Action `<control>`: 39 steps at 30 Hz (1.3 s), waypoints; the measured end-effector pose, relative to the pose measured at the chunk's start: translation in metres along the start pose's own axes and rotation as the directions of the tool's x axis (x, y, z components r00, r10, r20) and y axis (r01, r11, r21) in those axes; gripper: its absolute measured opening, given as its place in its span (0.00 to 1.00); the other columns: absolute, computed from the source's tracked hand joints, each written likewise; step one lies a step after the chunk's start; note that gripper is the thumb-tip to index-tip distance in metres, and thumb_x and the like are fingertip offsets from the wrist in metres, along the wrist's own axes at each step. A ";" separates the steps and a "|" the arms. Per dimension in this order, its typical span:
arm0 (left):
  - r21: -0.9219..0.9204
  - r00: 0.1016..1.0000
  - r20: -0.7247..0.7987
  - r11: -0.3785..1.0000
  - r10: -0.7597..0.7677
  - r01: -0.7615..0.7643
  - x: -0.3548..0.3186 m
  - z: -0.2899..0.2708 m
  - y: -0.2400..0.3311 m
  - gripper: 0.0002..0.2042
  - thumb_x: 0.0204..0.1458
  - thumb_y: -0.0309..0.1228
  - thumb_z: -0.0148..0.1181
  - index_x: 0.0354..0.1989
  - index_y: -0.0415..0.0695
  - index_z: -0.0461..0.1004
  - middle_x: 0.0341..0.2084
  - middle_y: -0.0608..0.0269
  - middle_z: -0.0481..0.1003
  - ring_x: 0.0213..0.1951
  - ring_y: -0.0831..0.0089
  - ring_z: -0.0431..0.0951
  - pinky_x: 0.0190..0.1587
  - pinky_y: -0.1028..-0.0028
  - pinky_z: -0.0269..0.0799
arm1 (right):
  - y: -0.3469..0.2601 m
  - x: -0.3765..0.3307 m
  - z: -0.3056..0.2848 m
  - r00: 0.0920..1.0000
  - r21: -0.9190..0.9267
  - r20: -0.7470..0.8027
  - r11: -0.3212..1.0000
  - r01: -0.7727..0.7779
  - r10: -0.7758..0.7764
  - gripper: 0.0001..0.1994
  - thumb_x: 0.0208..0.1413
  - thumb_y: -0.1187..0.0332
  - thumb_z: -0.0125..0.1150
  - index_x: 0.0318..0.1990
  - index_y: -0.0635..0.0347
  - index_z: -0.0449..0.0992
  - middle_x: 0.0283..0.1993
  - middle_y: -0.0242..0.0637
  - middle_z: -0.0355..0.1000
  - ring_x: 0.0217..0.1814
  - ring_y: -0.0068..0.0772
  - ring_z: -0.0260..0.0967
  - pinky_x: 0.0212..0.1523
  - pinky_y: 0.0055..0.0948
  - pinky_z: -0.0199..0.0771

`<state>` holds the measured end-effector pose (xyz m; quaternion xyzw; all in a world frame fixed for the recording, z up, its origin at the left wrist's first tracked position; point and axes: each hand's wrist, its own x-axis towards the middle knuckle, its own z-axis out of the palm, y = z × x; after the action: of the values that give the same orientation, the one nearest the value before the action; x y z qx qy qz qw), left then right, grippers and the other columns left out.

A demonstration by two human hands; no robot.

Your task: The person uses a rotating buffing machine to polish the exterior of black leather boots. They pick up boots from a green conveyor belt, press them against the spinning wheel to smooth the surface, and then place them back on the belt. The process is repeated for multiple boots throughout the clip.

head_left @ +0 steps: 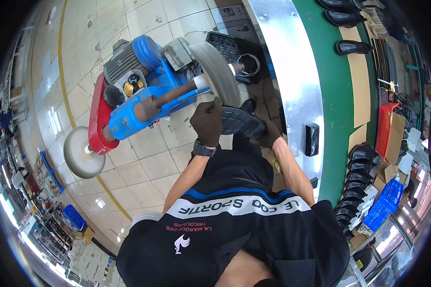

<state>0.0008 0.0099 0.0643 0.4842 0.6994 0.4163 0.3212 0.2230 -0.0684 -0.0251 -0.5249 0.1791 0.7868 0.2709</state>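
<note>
Pressing a black rubber-soled shoe (241, 122) against the grey grinding wheel (219, 71) of the blue motor-driven buffing machine (143, 91) — gloved left hand (207, 122) clamped over the heel end, gloved right hand (269, 135) gripping the toe end, both forearms angling inward. Lying flat near the green conveyor's (333, 115) far edge — brown rectangular cardboard sheets (360, 91).

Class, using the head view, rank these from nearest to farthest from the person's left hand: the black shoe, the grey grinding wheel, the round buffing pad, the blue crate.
1. The black shoe: in the grip of the left hand.
2. The grey grinding wheel: just above the hand.
3. The round buffing pad: far left, on the blue machine's other end.
4. The blue crate: far right, beside the green belt.
</note>
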 end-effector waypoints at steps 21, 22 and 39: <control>-0.816 -0.393 0.388 0.113 0.834 -0.566 -0.026 -0.020 0.078 0.16 0.47 0.30 0.59 0.46 0.42 0.73 0.37 0.51 0.74 0.43 0.60 0.76 0.44 0.63 0.73 | 0.057 -0.051 0.056 0.931 0.089 0.343 0.991 0.098 -0.123 0.14 0.58 0.60 0.55 0.43 0.61 0.76 0.40 0.39 0.76 0.40 0.37 0.74 0.50 0.35 0.74; -0.661 -0.075 0.445 0.271 0.893 -0.700 -0.027 -0.038 0.054 0.15 0.50 0.28 0.57 0.47 0.42 0.73 0.39 0.50 0.74 0.44 0.59 0.76 0.45 0.63 0.73 | 0.058 -0.049 0.058 0.934 0.129 0.317 0.984 0.127 -0.162 0.13 0.58 0.61 0.54 0.42 0.62 0.77 0.39 0.39 0.76 0.39 0.37 0.75 0.49 0.34 0.75; -0.283 0.281 0.959 -0.092 -0.027 0.955 0.005 0.021 -0.140 0.21 0.57 0.38 0.57 0.56 0.40 0.69 0.53 0.50 0.73 0.54 0.63 0.73 0.58 0.64 0.67 | 0.049 -0.021 0.098 0.949 0.135 0.268 0.982 0.133 -0.166 0.19 0.50 0.59 0.63 0.47 0.60 0.75 0.38 0.40 0.78 0.37 0.39 0.77 0.41 0.34 0.80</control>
<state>-0.0401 -0.0055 -0.0700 -0.0744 0.2280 0.3007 0.9231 0.1278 -0.0560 0.0317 -0.4051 0.1440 0.8181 0.3819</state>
